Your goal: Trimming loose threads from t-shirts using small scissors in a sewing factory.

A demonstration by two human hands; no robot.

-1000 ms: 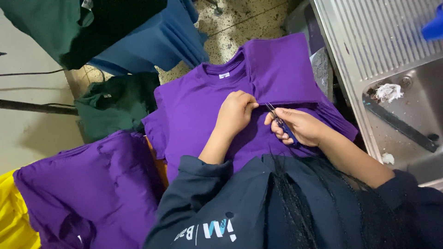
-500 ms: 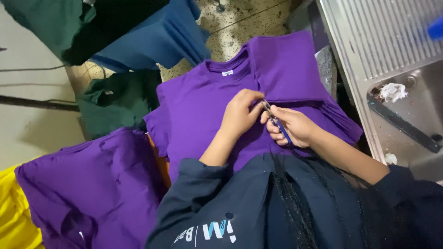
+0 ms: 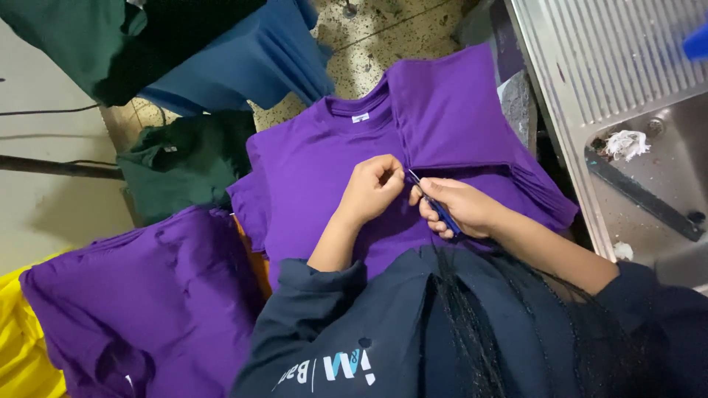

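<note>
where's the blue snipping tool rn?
Head view, centre-right: the blue snipping tool is held in the right hand, its tip by the left hand, over the purple shirt.

A purple shirt (image 3: 324, 184) lies at the centre, a blue-handled snipper (image 3: 440, 210) on it. At eight o'clock sits a purple pile (image 3: 140, 295) beside yellow cloth (image 3: 22, 346). Dark green garments (image 3: 184, 158) lie at ten o'clock, blue fabric (image 3: 251, 59) at eleven.
</note>
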